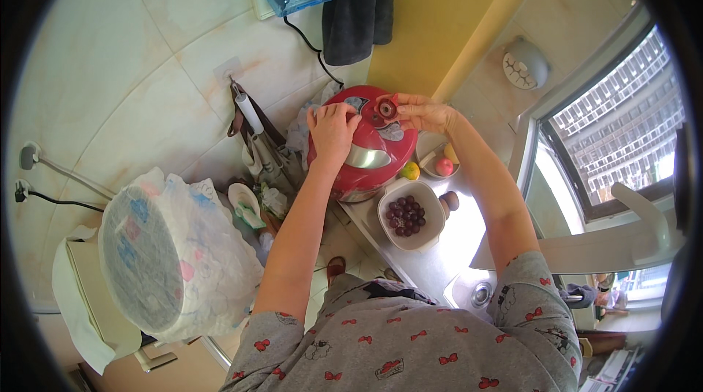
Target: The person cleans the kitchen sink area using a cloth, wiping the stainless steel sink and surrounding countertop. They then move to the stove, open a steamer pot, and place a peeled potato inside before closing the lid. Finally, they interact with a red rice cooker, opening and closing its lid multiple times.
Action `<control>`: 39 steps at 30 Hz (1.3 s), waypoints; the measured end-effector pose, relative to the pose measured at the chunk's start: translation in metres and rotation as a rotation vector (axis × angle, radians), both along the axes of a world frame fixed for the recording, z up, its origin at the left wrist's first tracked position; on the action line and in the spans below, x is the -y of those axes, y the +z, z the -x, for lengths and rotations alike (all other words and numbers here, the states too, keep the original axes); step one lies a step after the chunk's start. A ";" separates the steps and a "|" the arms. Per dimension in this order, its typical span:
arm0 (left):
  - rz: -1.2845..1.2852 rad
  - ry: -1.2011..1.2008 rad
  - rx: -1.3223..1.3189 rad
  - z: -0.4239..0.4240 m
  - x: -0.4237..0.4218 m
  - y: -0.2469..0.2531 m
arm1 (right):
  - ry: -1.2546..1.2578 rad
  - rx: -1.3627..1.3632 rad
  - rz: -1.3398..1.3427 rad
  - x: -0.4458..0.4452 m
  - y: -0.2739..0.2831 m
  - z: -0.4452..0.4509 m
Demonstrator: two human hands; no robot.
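Observation:
A red electric rice cooker (395, 155) with a domed lid stands in the corner by the wall. My right hand (425, 112) pinches a small red round part, seemingly a steam-valve cap (387, 109), above the lid's far side. The cap's ringed side faces me. My left hand (333, 131) rests on the left of the lid, its fingers bent over the surface and no held object showing. A silvery lid handle (369, 158) lies between my forearms.
On the counter (379, 232) are a white basket (387, 199) of grapes, an orange (409, 170) and a bowl (423, 160) of fruit. A steel sink (458, 290) lies nearer me. A cloth-covered appliance (214, 249) stands left; a black cord (302, 35) hangs behind.

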State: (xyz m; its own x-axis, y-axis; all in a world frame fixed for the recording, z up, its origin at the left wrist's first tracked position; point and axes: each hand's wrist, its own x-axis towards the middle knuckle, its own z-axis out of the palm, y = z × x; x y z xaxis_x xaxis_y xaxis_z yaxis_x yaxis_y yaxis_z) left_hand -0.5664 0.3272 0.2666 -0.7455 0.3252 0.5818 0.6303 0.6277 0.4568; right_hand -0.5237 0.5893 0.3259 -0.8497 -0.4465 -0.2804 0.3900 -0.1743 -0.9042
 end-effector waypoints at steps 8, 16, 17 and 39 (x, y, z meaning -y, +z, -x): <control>0.015 0.003 0.009 0.000 0.001 -0.001 | -0.002 0.004 -0.006 0.000 -0.001 0.005; 0.023 -0.002 0.016 -0.001 0.000 0.002 | -0.044 0.006 -0.044 -0.004 -0.008 0.010; 0.021 -0.003 0.015 -0.002 0.000 0.002 | -0.047 0.002 -0.053 -0.004 -0.009 0.010; -0.002 -0.002 0.004 -0.001 -0.001 -0.001 | -0.071 0.011 -0.130 -0.006 -0.017 0.018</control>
State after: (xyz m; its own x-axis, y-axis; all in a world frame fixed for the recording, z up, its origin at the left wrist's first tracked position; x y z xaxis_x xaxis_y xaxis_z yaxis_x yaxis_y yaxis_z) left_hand -0.5657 0.3279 0.2660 -0.7468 0.3258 0.5798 0.6302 0.6251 0.4605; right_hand -0.5416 0.5956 0.3091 -0.8744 -0.3452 -0.3410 0.3905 -0.0835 -0.9168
